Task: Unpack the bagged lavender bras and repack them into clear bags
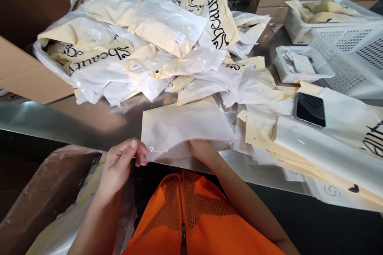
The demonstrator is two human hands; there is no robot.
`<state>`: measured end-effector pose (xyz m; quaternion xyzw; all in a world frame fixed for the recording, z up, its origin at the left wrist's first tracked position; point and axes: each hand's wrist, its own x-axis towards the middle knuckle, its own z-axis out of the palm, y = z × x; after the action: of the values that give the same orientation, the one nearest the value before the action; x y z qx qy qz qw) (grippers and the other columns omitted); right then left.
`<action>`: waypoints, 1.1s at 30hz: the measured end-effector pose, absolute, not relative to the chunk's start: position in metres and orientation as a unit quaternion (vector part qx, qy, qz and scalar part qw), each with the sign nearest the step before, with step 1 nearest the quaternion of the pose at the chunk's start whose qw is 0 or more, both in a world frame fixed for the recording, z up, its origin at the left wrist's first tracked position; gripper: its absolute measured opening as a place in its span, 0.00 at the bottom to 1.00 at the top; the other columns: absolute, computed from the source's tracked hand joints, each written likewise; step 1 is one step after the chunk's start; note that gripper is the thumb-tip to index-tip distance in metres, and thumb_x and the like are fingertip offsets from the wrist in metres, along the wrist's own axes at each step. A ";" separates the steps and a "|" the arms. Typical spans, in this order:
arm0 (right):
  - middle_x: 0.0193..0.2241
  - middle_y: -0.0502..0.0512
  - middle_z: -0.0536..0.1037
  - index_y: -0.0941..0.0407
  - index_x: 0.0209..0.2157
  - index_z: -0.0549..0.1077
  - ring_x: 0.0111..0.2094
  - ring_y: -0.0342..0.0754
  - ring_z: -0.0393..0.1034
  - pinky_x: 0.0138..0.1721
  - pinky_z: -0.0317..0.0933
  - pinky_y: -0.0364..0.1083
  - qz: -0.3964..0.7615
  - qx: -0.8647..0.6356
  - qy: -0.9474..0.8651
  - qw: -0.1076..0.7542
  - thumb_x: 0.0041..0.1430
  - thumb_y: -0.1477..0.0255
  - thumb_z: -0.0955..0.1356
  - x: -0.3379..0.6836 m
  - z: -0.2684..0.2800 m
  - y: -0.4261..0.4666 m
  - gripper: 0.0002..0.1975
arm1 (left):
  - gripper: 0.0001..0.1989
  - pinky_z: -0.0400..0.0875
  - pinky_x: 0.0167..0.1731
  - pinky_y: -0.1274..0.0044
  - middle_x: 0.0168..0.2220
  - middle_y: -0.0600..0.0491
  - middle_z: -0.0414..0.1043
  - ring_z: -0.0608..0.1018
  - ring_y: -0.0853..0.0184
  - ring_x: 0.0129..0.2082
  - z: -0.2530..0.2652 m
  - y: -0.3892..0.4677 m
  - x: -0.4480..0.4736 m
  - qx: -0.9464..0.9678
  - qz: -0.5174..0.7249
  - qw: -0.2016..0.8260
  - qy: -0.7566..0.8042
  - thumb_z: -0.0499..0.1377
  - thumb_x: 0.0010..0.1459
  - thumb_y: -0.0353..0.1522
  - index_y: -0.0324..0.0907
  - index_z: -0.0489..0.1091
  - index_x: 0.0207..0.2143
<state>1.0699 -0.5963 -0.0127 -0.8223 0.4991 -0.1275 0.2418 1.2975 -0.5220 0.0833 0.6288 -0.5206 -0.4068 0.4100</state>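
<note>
A flat plastic bag (pixel 185 125), frosted white with a cream layer, lies on the metal table in front of me, its mouth towards my body. My left hand (pixel 124 159) is at the bag's near left corner, its fingers curled closed against the edge. My right hand (pixel 202 150) reaches into the mouth under the upper film. Its fingers are hidden by the bag, so their grip does not show. Just beyond the bag, a large heap of filled plastic bags (pixel 170 28) with cream parts, black lettering and small barcode labels covers the table.
At right, a phone (pixel 310 109) rests on a stack of flat bags (pixel 299 143). Behind it stand a small white basket (pixel 303 75) and larger white crates (pixel 338 32). Cardboard (pixel 26 71) borders the left side. A plastic-lined box (pixel 50 183) sits below the table edge.
</note>
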 end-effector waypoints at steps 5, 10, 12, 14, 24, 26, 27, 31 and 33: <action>0.31 0.58 0.79 0.58 0.32 0.76 0.34 0.52 0.73 0.37 0.65 0.48 -0.207 -0.745 0.493 0.400 0.67 0.68 0.61 1.062 0.000 -0.554 0.15 | 0.23 0.58 0.24 0.78 0.21 0.54 0.68 0.69 0.67 0.22 0.042 -0.505 1.324 0.826 -0.257 0.211 -0.455 0.56 0.55 0.53 0.42 0.68 0.25; 0.16 0.48 0.70 0.54 0.23 0.69 0.17 0.43 0.62 0.20 0.52 0.42 -0.181 -0.464 0.364 0.787 0.63 0.48 0.60 1.122 -0.004 -0.507 0.26 | 0.26 0.46 0.16 0.81 0.18 0.57 0.64 0.64 0.72 0.15 0.006 -0.482 1.313 0.696 -0.579 0.349 -0.241 0.65 0.44 0.54 0.41 0.65 0.25; 0.13 0.44 0.65 0.52 0.20 0.66 0.13 0.41 0.54 0.19 0.47 0.42 -0.226 -0.375 0.366 0.821 0.61 0.48 0.60 1.157 -0.004 -0.499 0.26 | 0.25 0.46 0.16 0.81 0.17 0.59 0.61 0.60 0.74 0.15 0.002 -0.477 1.303 0.656 -0.607 0.387 -0.228 0.68 0.43 0.51 0.41 0.64 0.23; 0.10 0.43 0.59 0.51 0.14 0.61 0.13 0.40 0.48 0.21 0.46 0.43 -0.285 -0.342 0.387 0.808 0.60 0.51 0.61 1.181 -0.002 -0.500 0.26 | 0.24 0.50 0.16 0.81 0.16 0.59 0.59 0.58 0.74 0.16 0.002 -0.474 1.296 0.639 -0.604 0.411 -0.241 0.68 0.44 0.49 0.41 0.64 0.20; 0.11 0.39 0.46 0.53 0.16 0.49 0.13 0.34 0.38 0.13 0.35 0.40 -0.513 -0.172 0.551 0.635 0.42 0.54 0.74 1.010 0.006 -0.549 0.31 | 0.26 0.48 0.14 0.82 0.14 0.61 0.52 0.53 0.77 0.14 -0.007 -0.472 1.331 0.634 -0.572 0.502 -0.136 0.71 0.40 0.44 0.40 0.58 0.15; 0.11 0.39 0.50 0.54 0.16 0.52 0.13 0.34 0.42 0.12 0.40 0.38 -0.561 -0.117 0.557 0.601 0.40 0.58 0.77 0.988 0.005 -0.547 0.30 | 0.25 0.47 0.14 0.82 0.14 0.60 0.53 0.53 0.77 0.14 -0.011 -0.468 1.330 0.628 -0.602 0.469 -0.148 0.71 0.40 0.45 0.40 0.60 0.15; 0.11 0.40 0.52 0.54 0.17 0.54 0.13 0.34 0.45 0.12 0.43 0.37 -0.569 -0.090 0.559 0.597 0.40 0.59 0.78 0.986 0.004 -0.544 0.29 | 0.25 0.46 0.15 0.82 0.14 0.60 0.53 0.53 0.77 0.14 -0.015 -0.465 1.329 0.625 -0.617 0.453 -0.156 0.70 0.41 0.46 0.41 0.60 0.15; 0.18 0.48 0.69 0.56 0.24 0.67 0.18 0.42 0.66 0.17 0.62 0.40 -0.482 -0.066 0.578 0.655 0.44 0.50 0.75 1.006 -0.005 -0.522 0.25 | 0.26 0.42 0.17 0.80 0.13 0.58 0.56 0.55 0.75 0.13 -0.027 -0.450 1.333 0.618 -0.680 0.323 -0.225 0.67 0.42 0.51 0.41 0.62 0.16; 0.26 0.54 0.76 0.58 0.33 0.72 0.26 0.48 0.74 0.25 0.70 0.44 -0.425 -0.105 0.576 0.690 0.47 0.49 0.74 1.019 -0.009 -0.515 0.27 | 0.29 0.44 0.18 0.79 0.13 0.56 0.59 0.58 0.73 0.14 -0.025 -0.446 1.340 0.647 -0.661 0.223 -0.307 0.65 0.42 0.55 0.41 0.62 0.16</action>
<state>1.0189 -0.5154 -0.0090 -0.1053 0.5763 -0.4247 0.6902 1.3397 -0.4462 -0.0247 0.6474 -0.3070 -0.6609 0.2233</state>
